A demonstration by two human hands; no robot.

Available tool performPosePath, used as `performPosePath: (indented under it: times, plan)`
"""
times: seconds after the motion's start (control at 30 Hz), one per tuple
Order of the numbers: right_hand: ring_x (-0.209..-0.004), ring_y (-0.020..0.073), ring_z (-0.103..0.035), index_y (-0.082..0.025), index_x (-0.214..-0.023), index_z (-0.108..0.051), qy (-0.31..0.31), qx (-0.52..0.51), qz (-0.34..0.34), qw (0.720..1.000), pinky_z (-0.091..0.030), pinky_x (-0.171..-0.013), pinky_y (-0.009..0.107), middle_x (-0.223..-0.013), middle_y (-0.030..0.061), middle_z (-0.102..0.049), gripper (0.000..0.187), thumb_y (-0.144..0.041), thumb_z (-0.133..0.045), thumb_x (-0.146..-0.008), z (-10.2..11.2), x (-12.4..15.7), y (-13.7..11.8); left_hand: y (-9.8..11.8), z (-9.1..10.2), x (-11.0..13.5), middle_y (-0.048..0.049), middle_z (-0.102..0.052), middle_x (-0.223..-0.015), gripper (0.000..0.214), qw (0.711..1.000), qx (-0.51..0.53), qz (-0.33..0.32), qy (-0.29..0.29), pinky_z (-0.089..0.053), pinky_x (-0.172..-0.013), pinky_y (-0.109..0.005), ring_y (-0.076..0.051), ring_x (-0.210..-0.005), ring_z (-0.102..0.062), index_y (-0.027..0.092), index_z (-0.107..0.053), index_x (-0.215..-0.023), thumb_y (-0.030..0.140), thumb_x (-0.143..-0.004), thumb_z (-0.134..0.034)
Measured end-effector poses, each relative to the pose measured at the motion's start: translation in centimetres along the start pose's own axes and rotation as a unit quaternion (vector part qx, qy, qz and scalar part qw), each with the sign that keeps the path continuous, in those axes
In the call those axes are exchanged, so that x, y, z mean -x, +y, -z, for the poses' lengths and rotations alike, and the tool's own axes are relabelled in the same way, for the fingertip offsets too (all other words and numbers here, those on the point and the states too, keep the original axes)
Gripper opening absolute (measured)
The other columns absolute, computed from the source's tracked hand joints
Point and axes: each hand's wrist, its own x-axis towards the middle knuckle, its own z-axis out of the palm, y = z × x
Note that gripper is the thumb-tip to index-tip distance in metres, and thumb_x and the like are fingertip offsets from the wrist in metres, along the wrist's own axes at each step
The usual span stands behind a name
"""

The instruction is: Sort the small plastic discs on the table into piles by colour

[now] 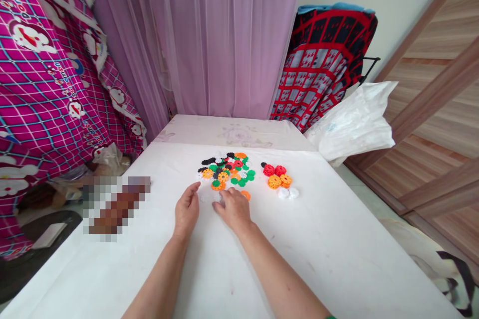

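A heap of small flat plastic snowflake discs (226, 169) in orange, green, red, black and white lies on a white table (337, 239). Both my hands rest on the table at the heap's near edge. My left hand (186, 210) has its fingers curled, thumb toward some white discs (207, 195). My right hand (234, 206) lies palm down with its fingertips pinching a white disc beside the left hand. An orange disc (246, 194) sits just right of my right hand. A built cluster of red, orange and white discs (280, 179) stands apart to the right.
A pink patterned blanket (41, 75) hangs at the left, a purple curtain (220, 35) behind the table. A red and black checked cloth (322, 65) and a white plastic bag (355, 122) stand at the back right. A wooden panel (441, 109) lines the right side.
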Motion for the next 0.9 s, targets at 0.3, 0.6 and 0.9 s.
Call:
performPosePath:
  times: [0.3,0.6,0.9]
  plan:
    - [-0.091,0.0191,-0.062,-0.022,-0.100,-0.068,0.008,-0.010,-0.009,1.000,-0.044,-0.078,0.028,-0.097,0.0056,-0.068,0.020,-0.032,-0.061,-0.084,-0.83,-0.49,-0.12,-0.50,-0.19,0.02,-0.0064,-0.071,-0.115,0.036,1.000,-0.007,-0.002,-0.022,-0.048,-0.100,-0.038,-0.019,-0.108,-0.065,0.020,-0.065,-0.112,0.034,-0.086,-0.044]
    - [-0.095,0.0208,-0.062,-0.021,-0.108,-0.065,-0.022,-0.029,-0.037,0.999,-0.044,-0.079,0.030,-0.103,0.0070,-0.068,0.028,-0.032,-0.060,-0.083,-0.21,-0.72,-0.30,-0.22,-0.02,0.08,-0.0068,-0.071,-0.116,0.037,0.999,-0.018,0.001,-0.040,-0.050,-0.098,-0.038,-0.020,-0.104,-0.066,0.020,-0.065,-0.113,0.034,-0.084,-0.046]
    - [-0.096,0.0207,-0.062,-0.020,-0.102,-0.066,-0.024,-0.044,-0.046,0.998,-0.043,-0.081,0.029,-0.103,0.0071,-0.067,0.024,-0.031,-0.061,-0.081,-0.19,-0.67,-0.35,-0.39,-0.13,0.12,-0.0073,-0.071,-0.115,0.038,0.999,-0.022,0.003,-0.035,-0.049,-0.098,-0.040,-0.021,-0.103,-0.066,0.021,-0.066,-0.113,0.035,-0.084,-0.048]
